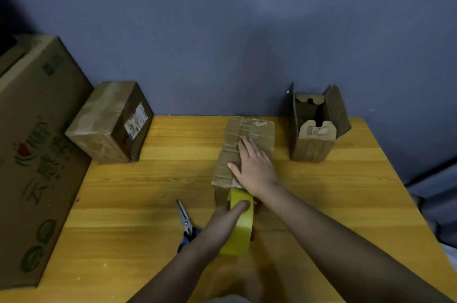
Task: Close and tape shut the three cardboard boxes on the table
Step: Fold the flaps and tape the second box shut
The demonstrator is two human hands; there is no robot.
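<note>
A closed cardboard box lies in the middle of the wooden table. My right hand lies flat on its top, fingers spread, pressing the flaps down. My left hand grips a yellow roll of tape held against the box's near end. A second box, closed with tape along its top and bearing a label, stands at the back left. A third, taller box stands at the back right with its flaps up.
Scissors with blue handles lie on the table just left of my left forearm. A large printed carton stands along the table's left side. A blue-grey wall runs behind the table.
</note>
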